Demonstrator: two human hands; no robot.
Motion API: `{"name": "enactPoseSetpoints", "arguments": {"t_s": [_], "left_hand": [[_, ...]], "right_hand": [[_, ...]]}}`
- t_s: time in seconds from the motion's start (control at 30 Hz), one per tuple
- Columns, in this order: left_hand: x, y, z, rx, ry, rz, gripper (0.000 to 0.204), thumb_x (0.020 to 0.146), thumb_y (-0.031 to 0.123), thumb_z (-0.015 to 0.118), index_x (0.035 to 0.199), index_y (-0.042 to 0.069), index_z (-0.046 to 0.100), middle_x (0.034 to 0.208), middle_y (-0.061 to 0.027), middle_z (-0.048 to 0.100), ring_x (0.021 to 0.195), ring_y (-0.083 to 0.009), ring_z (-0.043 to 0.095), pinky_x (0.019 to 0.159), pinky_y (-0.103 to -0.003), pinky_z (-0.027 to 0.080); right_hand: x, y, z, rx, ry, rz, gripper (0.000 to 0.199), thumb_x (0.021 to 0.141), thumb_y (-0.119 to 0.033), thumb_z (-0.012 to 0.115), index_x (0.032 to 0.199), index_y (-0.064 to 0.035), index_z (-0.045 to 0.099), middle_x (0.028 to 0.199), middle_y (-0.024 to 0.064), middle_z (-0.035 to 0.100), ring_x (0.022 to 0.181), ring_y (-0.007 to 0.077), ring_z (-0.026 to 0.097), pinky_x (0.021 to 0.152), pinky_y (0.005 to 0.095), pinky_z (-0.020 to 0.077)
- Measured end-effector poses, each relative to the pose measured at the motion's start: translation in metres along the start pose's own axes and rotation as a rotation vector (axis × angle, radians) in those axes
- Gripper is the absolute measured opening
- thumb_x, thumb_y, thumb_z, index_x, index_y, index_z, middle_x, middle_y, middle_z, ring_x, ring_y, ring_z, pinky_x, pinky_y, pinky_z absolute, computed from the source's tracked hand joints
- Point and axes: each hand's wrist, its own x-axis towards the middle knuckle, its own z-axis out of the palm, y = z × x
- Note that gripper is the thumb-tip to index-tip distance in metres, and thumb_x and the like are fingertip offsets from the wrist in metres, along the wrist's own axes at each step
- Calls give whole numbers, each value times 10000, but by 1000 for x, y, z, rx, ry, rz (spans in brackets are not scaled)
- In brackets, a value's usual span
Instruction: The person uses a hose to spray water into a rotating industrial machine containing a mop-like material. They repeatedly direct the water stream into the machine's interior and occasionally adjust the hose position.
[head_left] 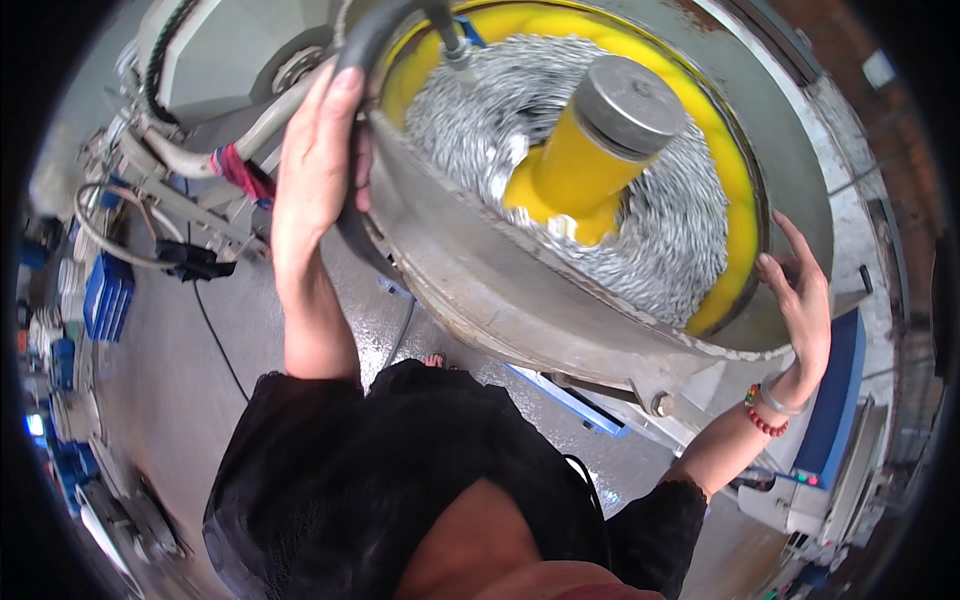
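Observation:
A large round metal bowl (480, 265) with a yellow lining (738, 200) stands before me, tilted in the picture. Many small silvery pieces (670, 250) fill its ring, too small and blurred to name. From its middle rises a yellow column (568, 165) with a grey metal cap (632, 105). My left hand (312, 165) is closed round a thick black hose (385, 35) at the bowl's left side; some fingers show beyond the hose. On the right rim my right hand (800, 285) rests with fingers apart, holding nothing.
A metal nozzle (458, 58) hangs over the bowl's far left. Beyond my left hand are a pale pipe with a red cloth (243, 175) tied on and a blue crate (108, 298). A cable (215, 335) crosses the floor. A blue panel (832, 400) stands at right.

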Motion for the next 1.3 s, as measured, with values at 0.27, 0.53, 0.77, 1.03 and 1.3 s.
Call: {"name": "enactPoseSetpoints", "arguments": {"t_s": [0.27,0.53,0.77,1.03,1.3], "left_hand": [[-2,1,2,-19,41,3,492,1010,501,341,1049,45,521,471,-19,392,323,-109,360,348,-235,310],[0,-5,-3,-56,0,30,483,1016,482,349,1088,37,522,479,-22,402,326,-104,365,344,-231,315],[2,-1,-1,-33,-49,34,479,1010,492,352,1058,44,514,500,-19,402,333,-107,378,326,-229,321],[-2,3,-3,24,-14,36,538,989,554,329,1065,55,517,442,-27,375,311,-124,362,357,-244,330],[-2,1,-3,-42,-13,33,479,1003,490,386,1007,37,545,439,-14,381,336,-104,361,380,-253,319]], "right_hand": [[1,-10,-1,39,-12,-22,534,890,-168,685,1385,-89,501,806,120,688,723,136,609,726,314,494],[1,-9,-1,77,-1,-20,524,889,-143,681,1379,-80,506,799,115,684,716,122,592,711,297,489],[-3,-1,-1,141,9,-5,527,889,-132,672,1386,-78,505,764,55,670,734,94,582,724,275,484],[1,0,2,174,-26,-18,534,903,-121,658,1407,-73,489,780,43,645,734,100,563,725,266,481],[1,0,2,131,0,-9,521,906,-131,660,1401,-95,501,768,37,646,725,99,557,725,275,482]]}}
